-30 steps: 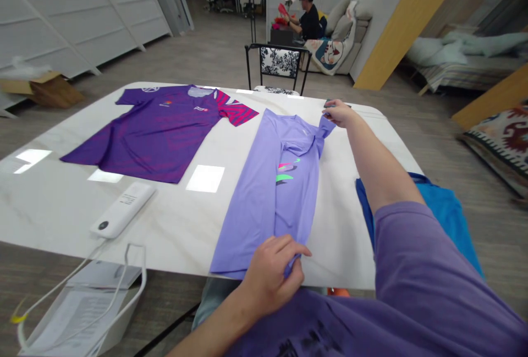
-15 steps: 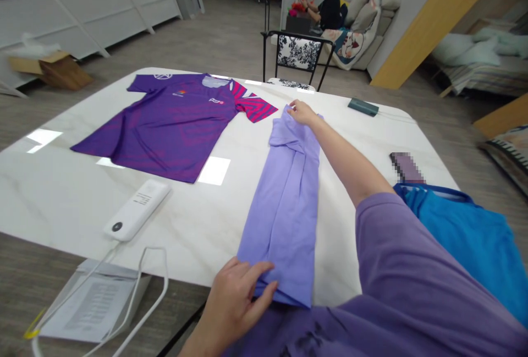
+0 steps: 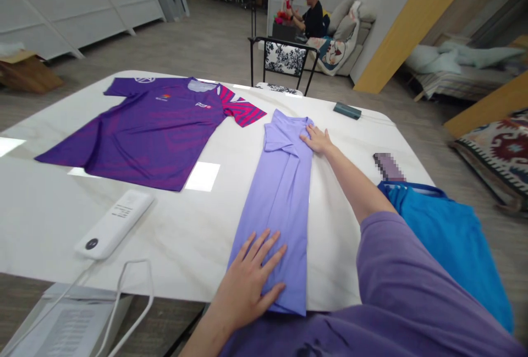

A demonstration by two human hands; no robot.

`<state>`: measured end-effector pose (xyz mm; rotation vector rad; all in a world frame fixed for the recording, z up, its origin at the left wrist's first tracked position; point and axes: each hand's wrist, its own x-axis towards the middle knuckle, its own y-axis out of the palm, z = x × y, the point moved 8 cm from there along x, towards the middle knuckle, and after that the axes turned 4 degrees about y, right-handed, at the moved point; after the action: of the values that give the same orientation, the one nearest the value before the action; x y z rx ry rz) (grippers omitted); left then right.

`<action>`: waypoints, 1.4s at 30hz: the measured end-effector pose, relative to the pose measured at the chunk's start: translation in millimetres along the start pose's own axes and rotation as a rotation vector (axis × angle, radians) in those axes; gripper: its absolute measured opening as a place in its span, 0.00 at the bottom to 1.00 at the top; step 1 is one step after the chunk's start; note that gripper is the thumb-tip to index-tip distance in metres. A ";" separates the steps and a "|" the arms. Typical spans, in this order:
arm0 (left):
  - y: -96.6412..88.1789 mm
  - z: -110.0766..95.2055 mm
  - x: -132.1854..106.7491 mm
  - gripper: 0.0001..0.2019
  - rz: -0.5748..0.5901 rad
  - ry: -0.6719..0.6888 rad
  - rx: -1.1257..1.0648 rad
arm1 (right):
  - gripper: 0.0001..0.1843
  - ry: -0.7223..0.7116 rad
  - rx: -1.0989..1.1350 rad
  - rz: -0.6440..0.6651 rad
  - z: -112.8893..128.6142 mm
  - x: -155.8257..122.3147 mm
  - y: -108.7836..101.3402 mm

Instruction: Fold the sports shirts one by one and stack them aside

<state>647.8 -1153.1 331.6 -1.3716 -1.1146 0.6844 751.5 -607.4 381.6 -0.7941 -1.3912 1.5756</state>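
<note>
A lavender T-shirt lies folded lengthwise into a long strip, its collar at the far end and a sleeve folded over near the top. My left hand rests flat on its near end, fingers spread. At the far end, my right hand lies with outstretched fingers on the shirt's right edge, just below the collar. To the left, a purple jersey with a pink striped sleeve is spread out face up on the white marbled table.
A white power bank with a cable lies front left. On the right are a blue garment, a blurred phone and a dark green case. A chair stands behind the table; a person sits beyond.
My right hand has let go of the collar and moved to the shirt's right edge, flattening out. My left hand has gone from pinching the hem to lying spread on the cloth.
</note>
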 end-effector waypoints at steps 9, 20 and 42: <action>0.9 1.2 2.1 0.49 0.024 -0.044 0.048 | 0.48 -0.086 0.036 -0.086 -3.6 5.7 -12.7; 3.8 -2.9 -5.9 0.50 0.021 -0.074 0.041 | 0.59 -0.117 0.016 0.042 1.2 -16.6 -0.6; 0.8 -2.6 -5.4 0.49 0.002 -0.099 0.023 | 0.59 -0.113 0.016 0.060 59.1 -30.1 3.1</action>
<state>648.3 -1159.0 330.0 -1.3309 -1.1800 0.7709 711.3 -660.0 386.4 -0.7544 -1.4451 1.6983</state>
